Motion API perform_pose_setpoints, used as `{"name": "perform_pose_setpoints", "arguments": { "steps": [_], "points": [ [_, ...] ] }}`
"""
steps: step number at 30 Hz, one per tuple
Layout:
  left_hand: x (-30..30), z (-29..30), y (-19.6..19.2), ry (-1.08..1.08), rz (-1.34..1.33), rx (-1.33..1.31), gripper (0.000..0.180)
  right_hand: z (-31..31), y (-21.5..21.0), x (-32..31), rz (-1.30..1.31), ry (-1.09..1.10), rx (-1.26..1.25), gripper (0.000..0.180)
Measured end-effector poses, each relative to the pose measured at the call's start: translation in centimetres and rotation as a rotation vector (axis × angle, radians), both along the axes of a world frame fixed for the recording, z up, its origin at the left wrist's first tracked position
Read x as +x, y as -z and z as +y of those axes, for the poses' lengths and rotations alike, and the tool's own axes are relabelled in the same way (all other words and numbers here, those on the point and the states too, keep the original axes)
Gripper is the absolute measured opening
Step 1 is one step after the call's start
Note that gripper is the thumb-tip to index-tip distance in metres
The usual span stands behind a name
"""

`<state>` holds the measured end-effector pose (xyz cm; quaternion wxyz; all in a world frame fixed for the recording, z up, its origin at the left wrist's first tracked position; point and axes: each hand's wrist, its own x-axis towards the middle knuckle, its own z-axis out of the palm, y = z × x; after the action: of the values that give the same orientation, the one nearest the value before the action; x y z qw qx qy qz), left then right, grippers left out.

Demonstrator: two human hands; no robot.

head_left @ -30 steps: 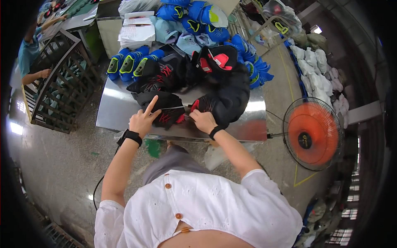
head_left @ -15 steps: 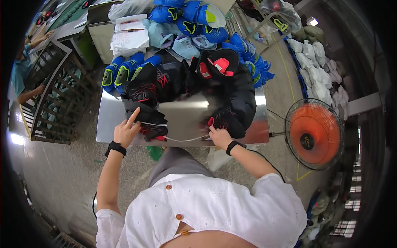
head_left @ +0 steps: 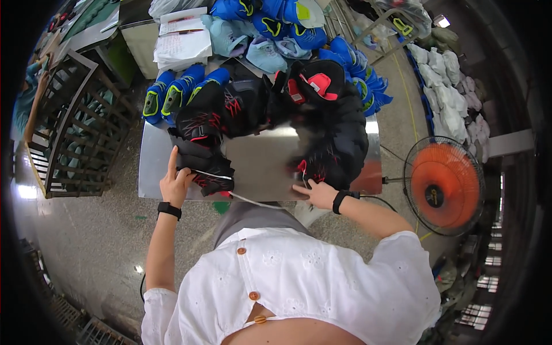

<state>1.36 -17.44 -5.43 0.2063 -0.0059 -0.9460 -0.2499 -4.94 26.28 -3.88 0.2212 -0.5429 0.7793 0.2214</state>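
My left hand (head_left: 176,184) is at the left end of a row of black shoe uppers with red lacing. Its index finger stretches along one black shoe upper (head_left: 202,164), while the thumb and other fingers close on its edge. A white cord (head_left: 253,202) crosses that upper and runs rightward past the table's front edge. My right hand (head_left: 319,193) has its fingers apart beside another black-and-red shoe upper (head_left: 322,167). Whether it touches that upper or the cord I cannot tell.
Joined black uppers arch across the metal table (head_left: 259,152). Behind them lie blue shoes (head_left: 183,92), light blue shoes (head_left: 265,54) and papers (head_left: 183,49). An orange fan (head_left: 443,187) stands right; a slatted cart (head_left: 80,126) and another person's arm (head_left: 35,98) are left.
My right hand's fingers have come away from the upper's red edge and spread. The cord hangs lower near the table edge. My left hand keeps its place on its upper. The view has shifted slightly.
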Motion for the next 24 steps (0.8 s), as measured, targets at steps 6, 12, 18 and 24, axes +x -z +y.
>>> {"name": "perform_pose_setpoints", "arguments": {
  "steps": [6,12,18,24],
  "points": [
    [-1.5,-0.3,-1.1,-0.097,-0.115,0.402,0.073,-0.1,-1.2,-1.0,-0.258,-0.079,0.235,0.036],
    [-3.2,-3.2,-1.2,0.113,-0.329,0.66,0.117,-3.5,-3.8,-4.0,-0.422,0.338,-0.217,0.024],
    [-5.6,-3.7,-2.0,0.253,-0.573,1.149,0.127,-11.9,-9.4,-16.3,0.026,0.88,-0.72,0.085],
    [-5.2,-4.3,0.1,0.284,-0.55,1.064,0.131,-16.7,-1.1,-23.1,-0.015,0.939,-0.855,0.071]
  ]
}}
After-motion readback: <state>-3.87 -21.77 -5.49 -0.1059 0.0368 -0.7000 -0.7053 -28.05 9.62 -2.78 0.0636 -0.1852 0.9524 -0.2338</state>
